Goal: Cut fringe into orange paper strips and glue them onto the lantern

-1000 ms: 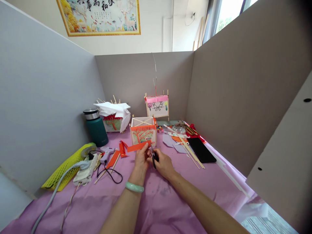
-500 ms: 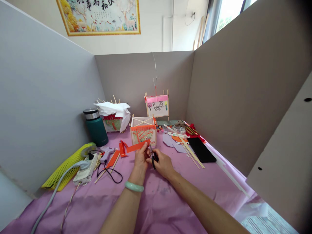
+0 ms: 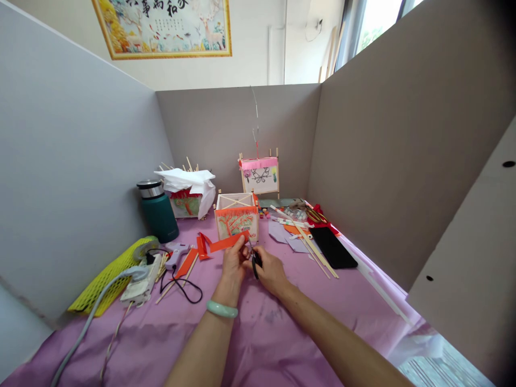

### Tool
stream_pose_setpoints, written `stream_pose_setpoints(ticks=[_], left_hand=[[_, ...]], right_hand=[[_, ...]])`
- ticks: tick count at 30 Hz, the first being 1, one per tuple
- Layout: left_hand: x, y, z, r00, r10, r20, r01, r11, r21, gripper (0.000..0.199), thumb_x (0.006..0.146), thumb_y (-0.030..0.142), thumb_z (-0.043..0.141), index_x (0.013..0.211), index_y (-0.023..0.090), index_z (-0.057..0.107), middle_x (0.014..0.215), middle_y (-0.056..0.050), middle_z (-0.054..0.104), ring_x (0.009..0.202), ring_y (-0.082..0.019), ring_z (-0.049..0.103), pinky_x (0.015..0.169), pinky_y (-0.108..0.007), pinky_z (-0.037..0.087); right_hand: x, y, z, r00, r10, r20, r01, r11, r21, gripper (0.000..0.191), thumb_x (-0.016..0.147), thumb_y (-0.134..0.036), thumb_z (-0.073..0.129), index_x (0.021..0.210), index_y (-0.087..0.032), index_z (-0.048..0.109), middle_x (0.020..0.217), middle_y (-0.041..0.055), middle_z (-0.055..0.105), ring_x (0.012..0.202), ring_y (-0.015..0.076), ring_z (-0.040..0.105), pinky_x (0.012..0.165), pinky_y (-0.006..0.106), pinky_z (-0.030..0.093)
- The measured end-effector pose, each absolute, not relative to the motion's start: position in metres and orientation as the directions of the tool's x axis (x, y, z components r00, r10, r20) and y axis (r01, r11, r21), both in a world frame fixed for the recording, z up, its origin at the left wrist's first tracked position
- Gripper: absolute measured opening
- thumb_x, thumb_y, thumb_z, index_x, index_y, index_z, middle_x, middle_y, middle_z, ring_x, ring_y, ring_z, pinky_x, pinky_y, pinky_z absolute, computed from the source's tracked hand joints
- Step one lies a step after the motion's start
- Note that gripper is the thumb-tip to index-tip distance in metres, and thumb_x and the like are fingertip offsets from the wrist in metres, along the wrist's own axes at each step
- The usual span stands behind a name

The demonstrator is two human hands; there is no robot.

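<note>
Between its thumb and fingers my left hand (image 3: pixel 234 262) pinches the end of an orange-red paper strip (image 3: pixel 221 243). The strip runs left to a folded part lying on the purple cloth. My right hand (image 3: pixel 269 270) is closed round the black handles of small scissors (image 3: pixel 257 262), whose blades point up beside the strip's right end. Just behind the hands stands a box-shaped paper lantern (image 3: pixel 237 221) with a stick frame and orange fringe. A green bangle (image 3: pixel 222 309) is on my left wrist.
A teal bottle (image 3: pixel 158 212), a power strip (image 3: pixel 139 285) and a glue gun (image 3: pixel 176 255) are on the left. A black phone (image 3: pixel 332 248), wooden sticks (image 3: pixel 316 252) and paper scraps lie right. A pink-topped lantern (image 3: pixel 260 176) stands behind; grey panels enclose the table.
The scissors' handles have shifted very slightly in my right hand. My left hand keeps the same hold on the strip.
</note>
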State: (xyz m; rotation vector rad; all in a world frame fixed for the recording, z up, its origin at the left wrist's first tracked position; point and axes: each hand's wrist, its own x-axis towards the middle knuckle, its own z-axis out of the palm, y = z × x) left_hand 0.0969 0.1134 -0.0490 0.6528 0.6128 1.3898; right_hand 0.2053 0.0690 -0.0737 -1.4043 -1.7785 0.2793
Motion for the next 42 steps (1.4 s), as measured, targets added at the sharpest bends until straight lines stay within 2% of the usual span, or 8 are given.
stream_pose_setpoints(ticks=[12, 25, 42], left_hand=[[0.097, 0.111, -0.045, 0.061, 0.997, -0.038, -0.705, 0.07, 0.705, 0.044, 0.044, 0.036, 0.089, 0.064, 0.014, 0.057, 0.045, 0.006, 0.047, 0.036, -0.004, 0.036, 0.038, -0.018, 0.026], [0.097, 0.115, -0.052, 0.139, 0.99, -0.02, -0.643, 0.105, 0.758, 0.047, 0.046, 0.044, 0.088, 0.059, 0.016, 0.053, 0.038, 0.007, 0.042, 0.037, -0.006, 0.038, 0.039, -0.018, 0.028], [0.098, 0.118, -0.056, 0.167, 0.986, 0.014, -0.645, 0.099, 0.758, 0.046, 0.05, 0.039, 0.088, 0.056, 0.017, 0.048, 0.038, 0.007, 0.041, 0.037, -0.004, 0.037, 0.038, -0.017, 0.028]], right_hand=[[0.206, 0.073, -0.08, -0.026, 0.882, 0.47, 0.698, 0.352, -0.623, 0.026, 0.09, -0.042, 0.054, 0.106, -0.022, 0.059, 0.085, 0.0027, 0.072, 0.074, 0.0185, 0.066, 0.063, 0.024, 0.036], [0.206, 0.07, -0.076, 0.002, 0.871, 0.491, 0.676, 0.361, -0.643, 0.027, 0.087, -0.042, 0.056, 0.106, -0.024, 0.059, 0.085, 0.0014, 0.071, 0.072, 0.0179, 0.064, 0.062, 0.024, 0.037], [0.206, 0.07, -0.075, 0.017, 0.861, 0.509, 0.664, 0.371, -0.65, 0.026, 0.088, -0.042, 0.054, 0.106, -0.023, 0.058, 0.086, 0.0018, 0.071, 0.073, 0.0179, 0.065, 0.064, 0.024, 0.038]])
